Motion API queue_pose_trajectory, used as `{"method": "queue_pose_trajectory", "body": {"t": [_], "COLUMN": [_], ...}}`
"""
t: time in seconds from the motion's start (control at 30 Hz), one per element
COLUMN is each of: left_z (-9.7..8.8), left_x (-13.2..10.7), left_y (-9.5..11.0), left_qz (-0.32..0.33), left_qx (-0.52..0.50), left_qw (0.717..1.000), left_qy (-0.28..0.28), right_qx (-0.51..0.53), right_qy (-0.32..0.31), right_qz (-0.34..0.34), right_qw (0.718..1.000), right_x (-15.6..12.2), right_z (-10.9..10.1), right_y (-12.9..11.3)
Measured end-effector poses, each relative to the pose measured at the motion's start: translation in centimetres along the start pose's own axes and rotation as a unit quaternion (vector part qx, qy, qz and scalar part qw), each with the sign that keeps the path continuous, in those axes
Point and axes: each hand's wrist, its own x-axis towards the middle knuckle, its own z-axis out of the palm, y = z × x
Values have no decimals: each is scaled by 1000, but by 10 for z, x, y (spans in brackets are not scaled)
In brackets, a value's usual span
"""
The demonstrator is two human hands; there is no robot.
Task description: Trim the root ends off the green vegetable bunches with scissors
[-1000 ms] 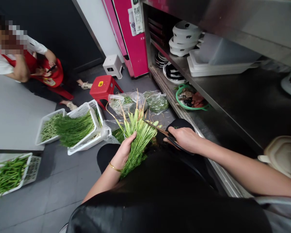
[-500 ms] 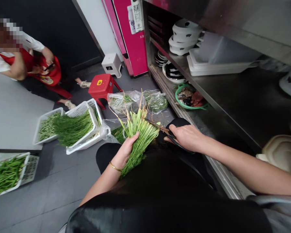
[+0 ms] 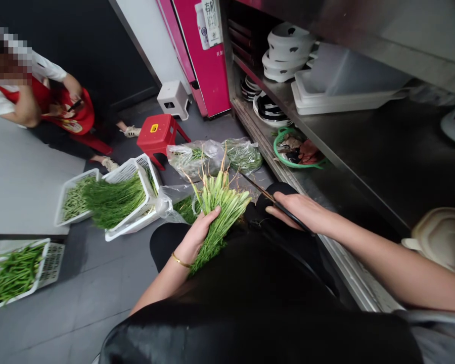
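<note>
In my left hand point(image 3: 199, 232) is a bunch of leafy green herbs point(image 3: 223, 210), its pale stem ends and thin brown roots pointing away from me and its feathery leaves against my lap. The fingers wrap round the stems. My right hand point(image 3: 298, 211) grips a pair of scissors point(image 3: 263, 191) with dark handles and rusty-looking blades. The blades point up and left, just right of the root ends and apart from them. Beyond the herbs lie clear plastic bags of greens point(image 3: 195, 156) on the floor, and loose root bits are scattered nearby.
White baskets of green vegetables point(image 3: 111, 235) stand on the floor at left. A red stool point(image 3: 155, 132) and a white stool point(image 3: 173, 98) are farther back. At right, a steel shelf point(image 3: 349, 167) holds white dishes point(image 3: 284, 68) and a green basket point(image 3: 278, 151). A person in a red apron point(image 3: 85, 114) sits at upper left.
The scissors have drawn back from the stems, and their blades now look closer together and point farther upward. My left hand keeps its hold on the herbs, almost unmoved.
</note>
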Motion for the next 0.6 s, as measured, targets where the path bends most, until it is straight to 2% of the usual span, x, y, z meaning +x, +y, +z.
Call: {"method": "queue_pose_trajectory", "body": {"t": [0.1, 0.23, 0.4, 0.6], "left_z": [2, 4, 4, 1], "left_x": [3, 5, 4, 2], "left_y": [1, -1, -3, -2], "left_qz": [-21, -3, 21, 36], "left_qx": [-26, -8, 69, 69], "left_qw": [999, 1000, 997, 997], "left_qy": [-1, -13, -37, -18], "right_qx": [5, -3, -1, -10], "right_qy": [-47, -82, -75, -46], "right_qz": [-37, -45, -43, -21], "right_qw": [998, 996, 996, 999], "right_x": [-8, -7, 1, -5], "right_z": [0, -3, -1, -3], "right_y": [-6, -16, -18, -16]}}
